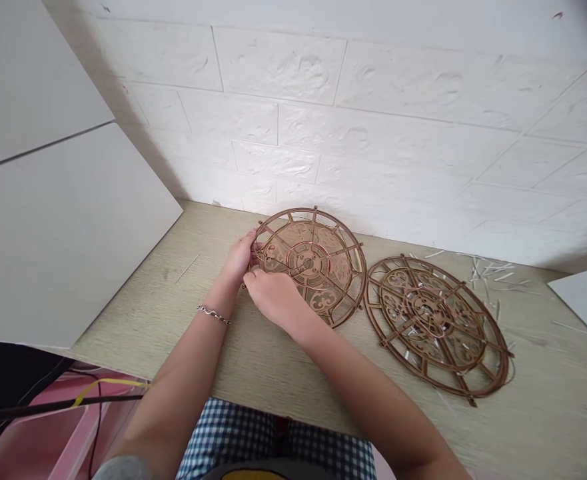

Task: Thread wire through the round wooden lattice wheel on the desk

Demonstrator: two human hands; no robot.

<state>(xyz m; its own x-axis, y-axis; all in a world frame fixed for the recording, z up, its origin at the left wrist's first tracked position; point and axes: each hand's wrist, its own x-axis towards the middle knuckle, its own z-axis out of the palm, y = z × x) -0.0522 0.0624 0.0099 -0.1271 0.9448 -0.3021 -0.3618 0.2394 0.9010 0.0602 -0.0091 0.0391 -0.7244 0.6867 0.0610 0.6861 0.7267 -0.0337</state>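
Note:
A round brown openwork frame (305, 263), with spokes and scrollwork panels, is held tilted above the table in front of me. My left hand (243, 257) grips its left rim, fingers behind and partly seen through the openings. At the lower left of the rim, my right hand (269, 288) is closed in a pinch; what lies between its fingertips is hidden. Thin wire-like strands show around the hub and rings. To the right rests a second, similar round frame (438, 325), untouched by either hand.
White strips (493, 272) lie scattered on the wooden table (538, 373) at the right, some under the second frame. A white brick-pattern wall (353, 133) rises behind. White panels (98, 253) stand at left; pink plastic drawers (48, 440) are at lower left.

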